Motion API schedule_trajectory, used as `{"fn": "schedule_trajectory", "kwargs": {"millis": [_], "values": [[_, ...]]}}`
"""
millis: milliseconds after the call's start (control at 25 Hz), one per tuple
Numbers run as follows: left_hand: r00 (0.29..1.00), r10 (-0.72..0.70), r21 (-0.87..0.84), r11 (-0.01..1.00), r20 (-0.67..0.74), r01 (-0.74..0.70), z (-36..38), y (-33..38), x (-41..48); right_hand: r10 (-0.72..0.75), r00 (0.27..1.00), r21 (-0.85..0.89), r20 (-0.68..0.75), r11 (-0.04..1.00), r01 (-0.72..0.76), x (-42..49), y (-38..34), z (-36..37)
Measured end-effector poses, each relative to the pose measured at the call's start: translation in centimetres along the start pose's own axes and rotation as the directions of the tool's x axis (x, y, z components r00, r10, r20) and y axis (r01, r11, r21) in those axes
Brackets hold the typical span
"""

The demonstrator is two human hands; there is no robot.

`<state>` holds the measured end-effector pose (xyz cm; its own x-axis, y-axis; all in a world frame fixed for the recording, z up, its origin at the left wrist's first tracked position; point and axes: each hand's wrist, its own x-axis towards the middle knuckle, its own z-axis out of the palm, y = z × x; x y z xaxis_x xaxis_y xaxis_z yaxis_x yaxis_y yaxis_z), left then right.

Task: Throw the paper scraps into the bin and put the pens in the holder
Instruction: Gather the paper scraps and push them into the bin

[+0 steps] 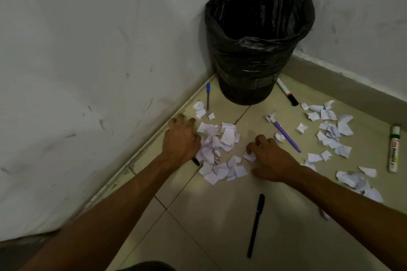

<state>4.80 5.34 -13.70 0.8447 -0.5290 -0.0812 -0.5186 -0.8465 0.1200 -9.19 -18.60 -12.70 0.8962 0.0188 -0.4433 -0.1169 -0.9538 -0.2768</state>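
Observation:
A pile of white paper scraps (220,149) lies on the tiled floor in front of a bin lined with a black bag (257,39) in the corner. My left hand (181,138) rests palm down on the pile's left edge, fingers spread; a dark pen tip (195,161) pokes out under its wrist. My right hand (271,156) is flat on the floor to the pile's right, fingertips touching one scrap (250,156). More scraps (332,132) are scattered to the right. A blue pen (207,97), a purple pen (285,134) and a black pen (256,224) lie loose. No holder is visible.
A white marker with a black cap (287,92) lies to the right of the bin's base. A thick white marker with a green cap (393,149) lies at the far right. White walls meet behind the bin, with a skirting along the floor.

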Motion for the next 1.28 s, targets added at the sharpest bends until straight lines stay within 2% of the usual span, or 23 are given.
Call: {"fn": "schedule_trajectory", "kwargs": {"millis": [80, 160, 280, 400, 480, 560, 680, 840, 960, 1080, 1160, 1280], "values": [[0.991, -0.093, 0.085, 0.993, 0.092, 0.085, -0.1, -1.2, -0.5, 0.002, 1.0, -0.002, 0.002, 1.0, -0.002, -0.1, -0.1, 0.0], [0.981, -0.092, -0.005, 0.996, 0.171, 0.094, 0.5, -1.2, -0.7, 0.001, 1.0, -0.003, -0.001, 1.0, -0.001, -0.1, -0.2, -0.1], [0.985, 0.017, -0.173, 0.985, 0.171, 0.013, 1.0, 0.8, -0.6, 0.0, 1.0, -0.005, -0.001, 1.0, 0.0, -0.3, -0.1, -0.2], [0.99, 0.096, -0.103, 0.991, 0.105, -0.086, 0.6, 2.0, 1.6, -0.008, 1.0, -0.011, -0.001, 1.0, 0.008, -0.3, 0.0, 0.0], [0.997, 0.041, -0.103, 0.994, 0.062, -0.034, -0.1, 2.3, 4.4, -0.006, 1.0, -0.009, 0.003, 1.0, 0.007, -0.2, 0.1, 0.0], [0.989, 0.006, -0.153, 0.988, 0.148, 0.017, -0.6, 2.4, 7.0, -0.006, 1.0, -0.005, 0.013, 1.0, 0.006, -0.2, 0.1, 0.0], [0.962, 0.018, -0.109, 0.994, 0.271, 0.012, -0.3, 2.7, 7.9, -0.013, 1.0, -0.003, 0.019, 1.0, 0.013, -0.2, 0.3, -0.1], [0.961, 0.109, -0.117, 0.99, 0.252, -0.082, 1.1, 3.1, 5.0, -0.019, 1.0, -0.017, 0.017, 1.0, 0.019, -0.2, 0.4, -0.1], [0.966, 0.171, -0.236, 0.964, 0.192, -0.123, 0.8, 3.5, 3.6, -0.015, 1.0, -0.025, 0.023, 1.0, 0.015, 0.1, 0.4, 0.0], [0.957, 0.212, -0.324, 0.936, 0.2, -0.139, -0.2, 4.9, 3.1, -0.011, 0.999, -0.021, 0.034, 1.0, 0.012, 0.3, 0.4, -0.1], [0.962, 0.181, -0.269, 0.955, 0.205, -0.123, -0.7, 5.7, 3.8, -0.01, 0.999, -0.008, 0.038, 1.0, 0.01, 0.4, 0.6, -0.2], [0.954, 0.124, -0.045, 0.992, 0.273, -0.116, -0.6, 6.6, 5.3, -0.008, 0.999, -0.006, 0.049, 1.0, 0.008, 0.4, 0.5, -0.3]]}}
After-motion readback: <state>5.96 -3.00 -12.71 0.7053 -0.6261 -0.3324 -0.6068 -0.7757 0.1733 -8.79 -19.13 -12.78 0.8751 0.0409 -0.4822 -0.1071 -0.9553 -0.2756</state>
